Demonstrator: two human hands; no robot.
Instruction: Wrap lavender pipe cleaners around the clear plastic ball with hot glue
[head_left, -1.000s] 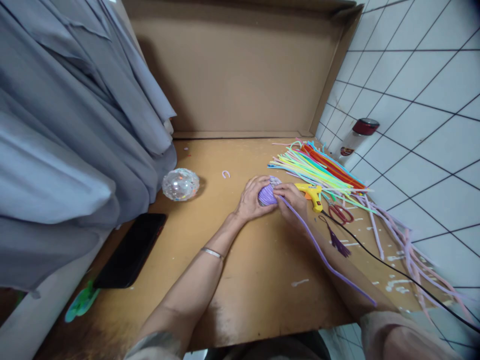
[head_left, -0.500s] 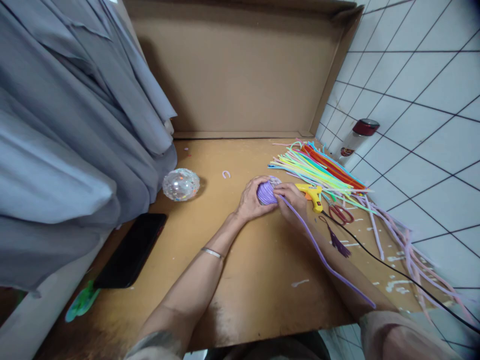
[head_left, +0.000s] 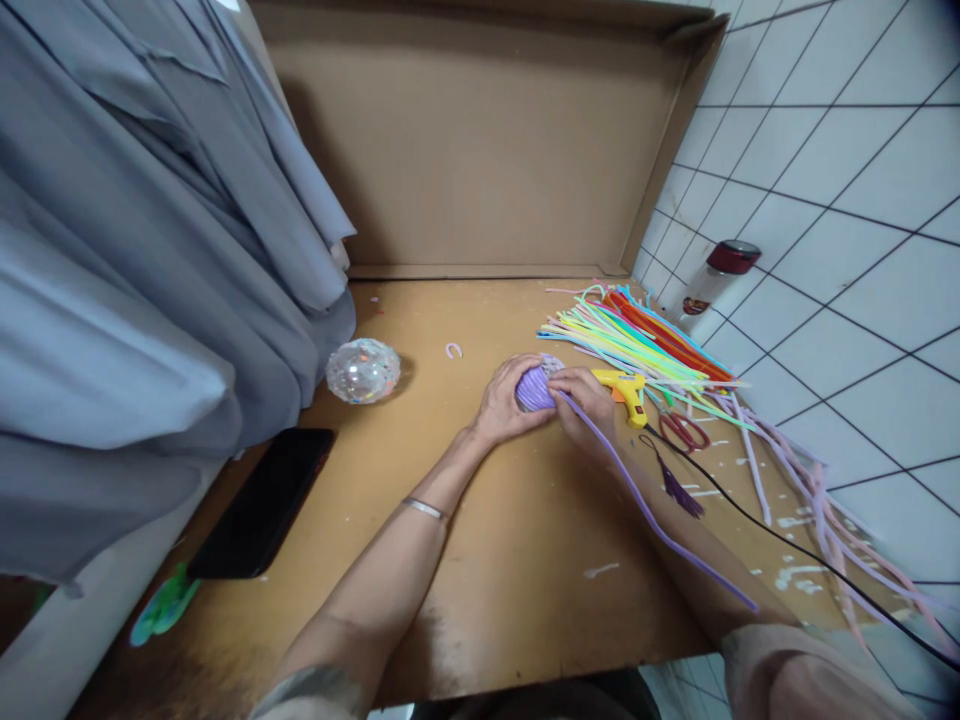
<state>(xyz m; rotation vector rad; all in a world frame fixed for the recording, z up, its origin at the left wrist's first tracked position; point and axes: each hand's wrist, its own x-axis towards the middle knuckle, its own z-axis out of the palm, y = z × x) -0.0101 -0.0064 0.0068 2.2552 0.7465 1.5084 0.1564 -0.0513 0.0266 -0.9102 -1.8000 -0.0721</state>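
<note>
My left hand [head_left: 504, 402] is curled round a ball [head_left: 535, 388] wrapped in rows of purple pipe cleaner, with a paler patch bare at its far top side. At the ball's right side, my right hand [head_left: 587, 408] pinches a purple pipe cleaner [head_left: 646, 508]. Its loose length runs down over my right forearm toward the sleeve. Just right of my right hand lies a yellow hot glue gun [head_left: 627, 394]. Its nozzle end is partly behind my fingers.
Right of the glue gun are red-handled scissors [head_left: 684, 430], a purple tassel [head_left: 681, 492] and a black cord [head_left: 750, 518]. Coloured pipe cleaners [head_left: 637, 335] lie behind. Leftward are a clear ball [head_left: 364, 371], a bent pink piece [head_left: 454, 350] and a black phone [head_left: 262, 503]. A jar [head_left: 716, 280] stands by the tiles.
Almost nothing differs. Both hands keep the same hold on the ball and the pipe cleaner, and the whole view has shifted very slightly.
</note>
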